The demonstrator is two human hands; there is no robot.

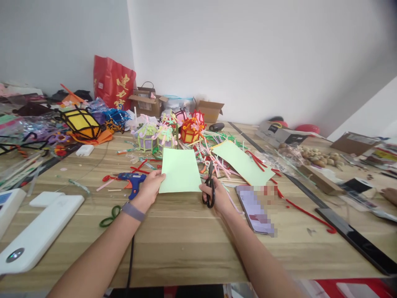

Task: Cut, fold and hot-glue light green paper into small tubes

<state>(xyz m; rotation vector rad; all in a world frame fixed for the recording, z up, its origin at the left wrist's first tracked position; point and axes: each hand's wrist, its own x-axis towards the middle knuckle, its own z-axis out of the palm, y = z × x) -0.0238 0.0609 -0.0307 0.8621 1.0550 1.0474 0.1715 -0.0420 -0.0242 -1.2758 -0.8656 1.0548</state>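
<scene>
A light green paper sheet is held up above the table between my two hands. My left hand pinches its left edge, thumb on top. With black-handled scissors in its grip, blades pointing up and away, my right hand also touches the sheet's lower right corner. Just left of my left hand lies a blue hot glue gun. A larger green sheet rests on craft strips to the right. Beside my right wrist is a phone.
Pipe-cleaner lanterns stand behind the sheet, with a yellow and black lantern farther left. A white power bank lies at left front. Cardboard boxes and a red bag line the wall. Another person's hand shows at far right.
</scene>
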